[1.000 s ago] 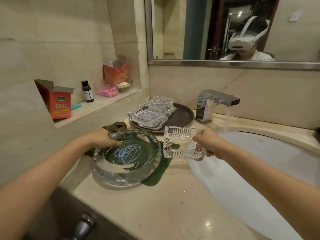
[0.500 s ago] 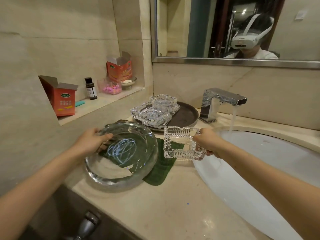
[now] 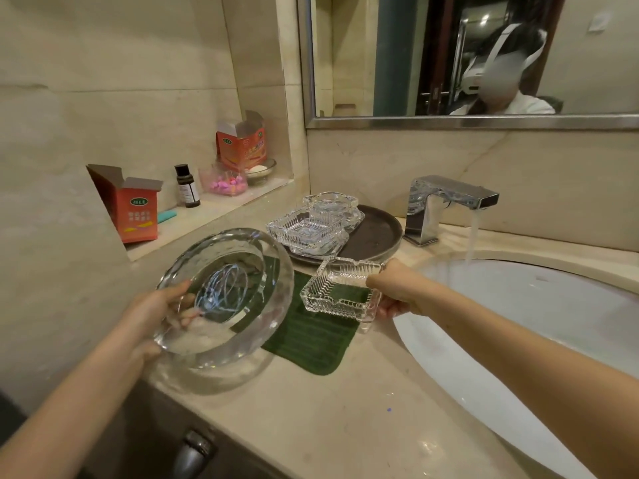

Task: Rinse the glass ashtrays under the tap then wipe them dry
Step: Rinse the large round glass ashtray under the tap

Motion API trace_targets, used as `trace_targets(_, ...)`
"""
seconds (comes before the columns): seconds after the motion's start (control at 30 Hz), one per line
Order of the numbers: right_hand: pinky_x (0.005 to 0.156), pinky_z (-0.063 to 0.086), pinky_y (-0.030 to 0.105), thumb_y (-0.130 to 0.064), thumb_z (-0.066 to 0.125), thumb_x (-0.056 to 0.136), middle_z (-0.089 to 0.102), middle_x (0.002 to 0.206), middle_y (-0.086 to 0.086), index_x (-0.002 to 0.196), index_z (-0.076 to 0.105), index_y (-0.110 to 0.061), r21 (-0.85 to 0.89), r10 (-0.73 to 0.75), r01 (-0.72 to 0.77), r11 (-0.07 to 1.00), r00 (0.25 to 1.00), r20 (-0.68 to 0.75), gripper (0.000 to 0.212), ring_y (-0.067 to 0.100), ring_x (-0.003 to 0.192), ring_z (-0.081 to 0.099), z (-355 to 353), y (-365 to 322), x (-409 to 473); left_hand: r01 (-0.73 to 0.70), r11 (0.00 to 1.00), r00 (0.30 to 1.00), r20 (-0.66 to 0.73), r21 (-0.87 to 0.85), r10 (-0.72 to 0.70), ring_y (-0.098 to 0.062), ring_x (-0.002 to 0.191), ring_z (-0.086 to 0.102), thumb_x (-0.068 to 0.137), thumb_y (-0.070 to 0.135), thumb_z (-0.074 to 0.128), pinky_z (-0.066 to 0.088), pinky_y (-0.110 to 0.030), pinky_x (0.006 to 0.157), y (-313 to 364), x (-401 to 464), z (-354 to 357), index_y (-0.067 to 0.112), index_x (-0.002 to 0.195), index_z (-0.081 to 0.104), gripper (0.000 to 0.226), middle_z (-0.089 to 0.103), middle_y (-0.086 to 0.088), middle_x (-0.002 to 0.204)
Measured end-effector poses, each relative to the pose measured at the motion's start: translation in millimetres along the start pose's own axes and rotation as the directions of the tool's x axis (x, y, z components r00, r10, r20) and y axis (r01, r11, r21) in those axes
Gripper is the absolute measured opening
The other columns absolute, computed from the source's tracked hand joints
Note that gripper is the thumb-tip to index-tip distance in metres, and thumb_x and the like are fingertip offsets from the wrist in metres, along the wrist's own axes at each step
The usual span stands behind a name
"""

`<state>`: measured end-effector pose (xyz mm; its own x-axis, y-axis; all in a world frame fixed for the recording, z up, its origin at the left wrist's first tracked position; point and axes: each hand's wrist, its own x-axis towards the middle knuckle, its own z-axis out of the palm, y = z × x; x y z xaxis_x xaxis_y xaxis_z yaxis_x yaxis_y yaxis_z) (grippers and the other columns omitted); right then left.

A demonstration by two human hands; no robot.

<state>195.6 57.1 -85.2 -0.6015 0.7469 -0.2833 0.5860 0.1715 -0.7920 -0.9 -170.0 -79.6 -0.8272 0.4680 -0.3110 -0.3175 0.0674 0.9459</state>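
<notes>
Marble bench (image 3: 345,420) runs beneath a wall mirror (image 3: 466,57), with a niche shelf (image 3: 207,216) of orange boxes on the far left. Left hand (image 3: 152,309) grips the near-left rim of the large round glass ashtray (image 3: 224,299), fingers (image 3: 188,318) curled underneath and seen through the glass, tilting it up off the bench. Between both hands lies a green cloth (image 3: 311,337). Beyond the fingers, more glass ashtrays (image 3: 311,226) sit stacked on a dark tray (image 3: 377,233). Right hand (image 3: 397,292) pinches the square ashtray (image 3: 340,292) by its right side, over the cloth's edge. Further right, the tap (image 3: 446,205) runs water into the white sink (image 3: 539,323).
</notes>
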Motion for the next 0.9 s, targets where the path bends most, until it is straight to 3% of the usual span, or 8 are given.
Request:
trace_targets(0.2,0.036,0.027,0.018,-0.020,0.050,0.095,0.054,0.052,0.008,0.088,0.046,-0.001,-0.179,0.028,-0.009,0.984,0.994,0.106,0.020,0.012,0.037,0.037,-13.4,-2.5,-7.0,0.026,0.999,0.997,0.077,-0.031,-0.023,-0.008,0.029,0.051,0.094,0.021,0.053,0.041,-0.013,0.030,13.7,-11.7,16.9,0.005,0.083,0.055,0.020,0.061,-0.005,0.047)
trace_targets(0.3,0.044,0.038,0.023,-0.043,0.047,0.094,0.056,0.065,0.007,0.110,0.056,0.000,-0.316,-0.154,0.139,0.938,0.988,-0.024,0.047,0.014,0.049,0.043,-20.5,-6.3,-11.6,0.002,1.000,0.995,0.097,-0.019,0.000,-0.011,0.034,0.056,0.093,0.020,0.053,0.044,-0.016,0.032,19.2,-18.2,31.8,0.005,0.087,0.058,0.017,0.064,-0.006,0.051)
trace_targets(0.37,0.050,0.040,0.024,-0.054,0.039,0.093,0.056,0.068,0.006,0.119,0.054,-0.004,-0.053,-0.256,0.251,0.967,0.958,-0.126,0.058,0.014,0.055,0.046,-31.5,-13.8,-24.2,-0.014,1.000,0.993,0.116,0.019,0.012,-0.016,0.047,0.062,0.093,0.023,0.054,0.050,-0.024,0.042,23.0,-22.8,45.3,0.007,0.093,0.060,0.016,0.067,-0.009,0.068)
trace_targets(0.47,0.060,0.052,0.030,-0.069,0.037,0.076,0.063,0.087,0.009,0.120,0.052,-0.016,0.439,-0.274,0.187,0.879,0.951,0.145,0.071,0.021,0.073,0.064,-47.8,-24.9,-57.9,-0.080,0.993,0.989,0.128,0.092,0.068,-0.017,0.067,0.062,0.092,0.026,0.055,0.042,-0.028,0.057,31.2,-32.1,72.1,0.011,0.095,0.062,0.017,0.067,-0.007,0.083)
trace_targets(0.57,0.077,0.057,0.044,-0.057,0.056,0.067,0.060,0.113,0.011,0.124,0.045,-0.019,0.538,-0.348,0.187,0.822,0.913,0.214,0.069,0.030,0.096,0.065,-53.1,-22.0,-87.1,-0.123,0.989,0.977,0.187,0.080,0.107,-0.011,0.047,0.059,0.091,0.024,0.058,0.046,-0.026,0.049,35.1,-40.9,105.3,0.011,0.089,0.060,0.013,0.064,-0.004,0.072)
trace_targets(0.67,0.076,0.057,0.043,-0.028,0.074,0.067,0.061,0.111,0.004,0.130,0.034,-0.025,0.499,-0.302,0.257,0.828,0.953,0.010,0.075,0.023,0.090,0.066,-56.9,-8.3,-96.6,-0.174,0.981,0.965,0.212,0.083,0.153,-0.014,0.049,0.056,0.091,0.018,0.059,0.046,-0.021,0.040,30.1,-49.6,142.6,0.007,0.091,0.059,0.012,0.060,-0.006,0.072)
trace_targets(0.8,0.071,0.054,0.038,-0.009,0.062,0.086,0.058,0.095,0.001,0.139,0.029,-0.028,0.537,-0.168,0.248,0.806,0.966,-0.194,0.065,0.015,0.069,0.057,-81.6,19.8,-90.0,-0.221,0.974,0.936,0.293,0.048,0.198,-0.012,0.046,0.054,0.090,0.012,0.060,0.044,-0.026,0.051,17.8,-61.1,196.5,0.002,0.100,0.059,0.014,0.060,-0.007,0.070)
trace_targets(0.9,0.070,0.050,0.037,0.000,0.050,0.088,0.052,0.088,0.003,0.134,0.034,-0.028,0.534,-0.090,0.208,0.820,0.967,-0.238,0.056,0.015,0.065,0.051,-104.1,47.3,-83.6,-0.218,0.975,0.924,0.332,0.045,0.191,-0.015,0.048,0.054,0.087,0.009,0.064,0.045,-0.027,0.057,6.5,-64.8,236.0,0.004,0.087,0.060,0.006,0.061,-0.011,0.074)
